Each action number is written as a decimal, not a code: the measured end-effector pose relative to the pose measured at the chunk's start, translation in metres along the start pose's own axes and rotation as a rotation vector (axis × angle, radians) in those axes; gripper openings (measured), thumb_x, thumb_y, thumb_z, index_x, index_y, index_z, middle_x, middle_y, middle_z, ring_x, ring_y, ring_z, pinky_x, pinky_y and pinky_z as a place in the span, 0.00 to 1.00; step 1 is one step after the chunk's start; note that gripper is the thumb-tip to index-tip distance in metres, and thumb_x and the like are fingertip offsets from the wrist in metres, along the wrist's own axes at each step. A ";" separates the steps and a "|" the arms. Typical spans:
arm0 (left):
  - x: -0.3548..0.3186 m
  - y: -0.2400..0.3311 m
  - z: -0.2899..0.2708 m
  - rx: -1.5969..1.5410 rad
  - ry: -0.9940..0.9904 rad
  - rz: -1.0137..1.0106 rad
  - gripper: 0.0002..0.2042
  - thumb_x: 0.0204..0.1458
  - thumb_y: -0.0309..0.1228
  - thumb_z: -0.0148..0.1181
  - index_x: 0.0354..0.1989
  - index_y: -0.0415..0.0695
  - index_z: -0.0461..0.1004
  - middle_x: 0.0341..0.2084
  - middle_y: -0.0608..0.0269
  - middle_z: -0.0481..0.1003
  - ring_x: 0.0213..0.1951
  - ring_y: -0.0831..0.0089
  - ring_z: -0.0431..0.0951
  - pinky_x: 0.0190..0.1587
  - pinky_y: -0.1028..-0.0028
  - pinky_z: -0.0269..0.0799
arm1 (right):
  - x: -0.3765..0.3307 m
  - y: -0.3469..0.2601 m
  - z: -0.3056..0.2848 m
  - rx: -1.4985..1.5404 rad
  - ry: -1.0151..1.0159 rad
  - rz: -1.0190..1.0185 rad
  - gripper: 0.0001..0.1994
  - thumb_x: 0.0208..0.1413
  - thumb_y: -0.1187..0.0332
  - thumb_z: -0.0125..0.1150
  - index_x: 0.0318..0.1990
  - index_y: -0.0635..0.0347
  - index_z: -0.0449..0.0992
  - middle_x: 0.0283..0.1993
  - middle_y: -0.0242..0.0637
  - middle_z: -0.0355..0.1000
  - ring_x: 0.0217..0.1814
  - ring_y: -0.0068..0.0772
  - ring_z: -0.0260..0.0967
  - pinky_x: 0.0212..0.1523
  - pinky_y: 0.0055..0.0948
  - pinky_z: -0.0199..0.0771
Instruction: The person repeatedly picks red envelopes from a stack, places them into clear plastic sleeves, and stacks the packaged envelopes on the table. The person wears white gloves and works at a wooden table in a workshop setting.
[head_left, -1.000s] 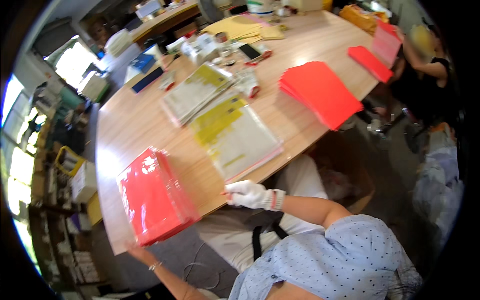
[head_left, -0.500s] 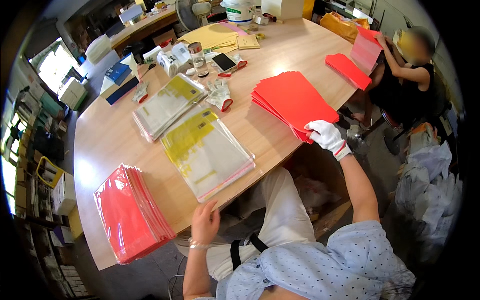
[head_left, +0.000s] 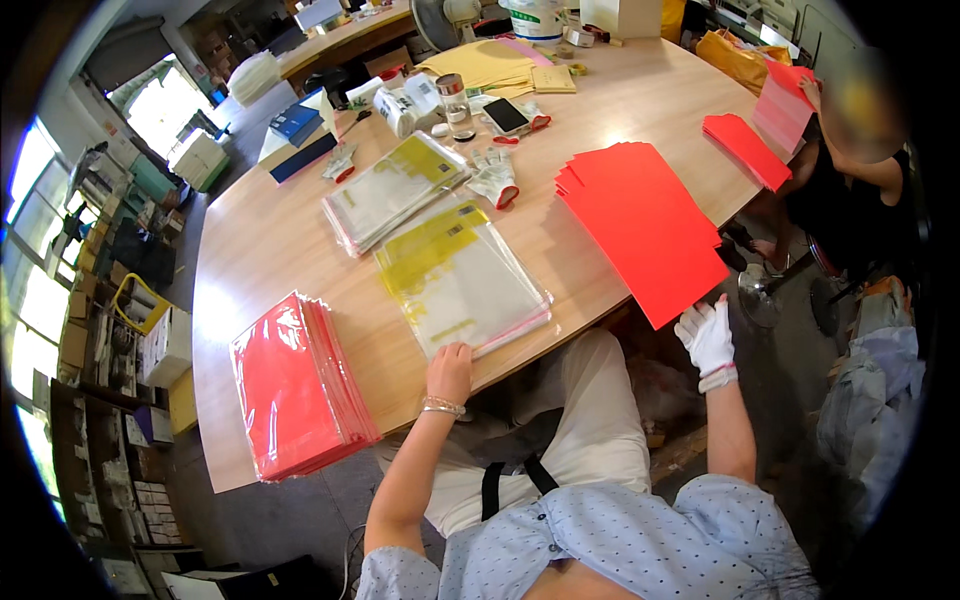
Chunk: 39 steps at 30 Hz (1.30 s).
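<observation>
Our bare left hand (head_left: 450, 374) meets flat yellow-clear plastic sleeves (head_left: 478, 278), white-gloved right hand (head_left: 708, 338) by rectangular red sheets (head_left: 642, 222); can't tell either grip.

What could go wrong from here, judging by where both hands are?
The red sheets overhang the table edge beside the gloved right hand; a careless brush might send the top one to the floor.

The bare left hand is at the near edge of the yellow-printed clear sleeves, which look slick, so a push could skew that pile.

The glossy red packs are stacked close to the table's edge and might slide if bumped.
</observation>
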<state>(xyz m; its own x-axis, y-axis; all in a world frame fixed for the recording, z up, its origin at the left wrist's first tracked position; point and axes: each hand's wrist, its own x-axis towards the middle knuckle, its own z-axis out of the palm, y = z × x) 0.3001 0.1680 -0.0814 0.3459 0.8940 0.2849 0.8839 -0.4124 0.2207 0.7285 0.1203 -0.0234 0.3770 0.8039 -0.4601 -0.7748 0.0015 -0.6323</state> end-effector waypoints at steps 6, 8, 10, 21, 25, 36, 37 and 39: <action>0.005 -0.011 0.003 -0.323 0.104 -0.137 0.06 0.52 0.28 0.49 0.34 0.41 0.71 0.26 0.53 0.73 0.35 0.56 0.72 0.39 0.63 0.69 | 0.028 -0.020 -0.011 -0.664 -0.169 -0.388 0.11 0.57 0.63 0.48 0.44 0.57 0.66 0.28 0.27 0.63 0.18 0.16 0.55 0.16 0.19 0.58; 0.002 -0.015 0.009 -0.333 0.149 -0.125 0.06 0.52 0.28 0.50 0.34 0.41 0.71 0.26 0.54 0.74 0.34 0.56 0.72 0.39 0.63 0.69 | -0.013 -0.018 -0.002 -0.495 -0.282 -0.427 0.14 0.56 0.66 0.47 0.48 0.60 0.65 0.31 0.27 0.65 0.20 0.14 0.58 0.18 0.17 0.61; 0.002 -0.014 0.013 -0.334 0.165 -0.127 0.05 0.51 0.27 0.50 0.34 0.41 0.71 0.26 0.55 0.74 0.34 0.57 0.73 0.39 0.64 0.69 | -0.049 -0.009 -0.004 -0.498 -0.326 -0.393 0.16 0.56 0.69 0.45 0.52 0.61 0.64 0.34 0.27 0.66 0.24 0.14 0.60 0.22 0.16 0.62; -0.015 -0.027 0.013 -0.410 0.260 -0.050 0.08 0.46 0.24 0.53 0.35 0.40 0.72 0.27 0.57 0.74 0.38 0.57 0.72 0.41 0.62 0.69 | -0.122 0.063 -0.022 -0.355 -0.384 0.127 0.15 0.53 0.72 0.45 0.48 0.65 0.66 0.39 0.34 0.70 0.34 0.23 0.68 0.34 0.21 0.69; -0.017 -0.009 -0.019 -0.380 0.170 -0.595 0.08 0.50 0.27 0.53 0.37 0.36 0.72 0.28 0.55 0.75 0.33 0.63 0.76 0.34 0.68 0.72 | -0.134 0.080 -0.010 -0.278 -0.225 0.156 0.11 0.55 0.72 0.44 0.44 0.61 0.67 0.29 0.29 0.67 0.21 0.17 0.61 0.21 0.17 0.62; -0.025 0.018 -0.017 -1.276 0.053 -0.734 0.14 0.56 0.22 0.45 0.49 0.31 0.64 0.27 0.58 0.76 0.29 0.74 0.79 0.27 0.81 0.73 | -0.143 0.078 -0.004 -0.322 -0.269 0.136 0.07 0.56 0.71 0.46 0.40 0.60 0.67 0.25 0.29 0.67 0.18 0.19 0.61 0.20 0.17 0.62; -0.027 0.026 -0.010 -1.401 0.128 -0.732 0.17 0.55 0.21 0.46 0.53 0.31 0.59 0.28 0.59 0.76 0.28 0.75 0.78 0.27 0.82 0.73 | -0.148 0.078 0.001 -0.317 -0.263 0.150 0.06 0.56 0.71 0.46 0.39 0.59 0.67 0.24 0.29 0.66 0.18 0.19 0.61 0.20 0.17 0.62; -0.032 0.053 0.000 -1.465 0.269 -0.665 0.18 0.54 0.21 0.48 0.54 0.33 0.58 0.31 0.58 0.75 0.33 0.73 0.78 0.31 0.79 0.74 | -0.157 0.080 0.009 -0.288 -0.281 0.192 0.05 0.56 0.70 0.46 0.37 0.59 0.67 0.21 0.29 0.65 0.18 0.20 0.60 0.20 0.18 0.62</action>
<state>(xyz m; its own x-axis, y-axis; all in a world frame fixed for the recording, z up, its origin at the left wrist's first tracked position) 0.3354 0.1171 -0.0787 -0.1535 0.9824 -0.1065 -0.2458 0.0664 0.9671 0.6027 -0.0001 0.0036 0.0567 0.9037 -0.4244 -0.6296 -0.2975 -0.7177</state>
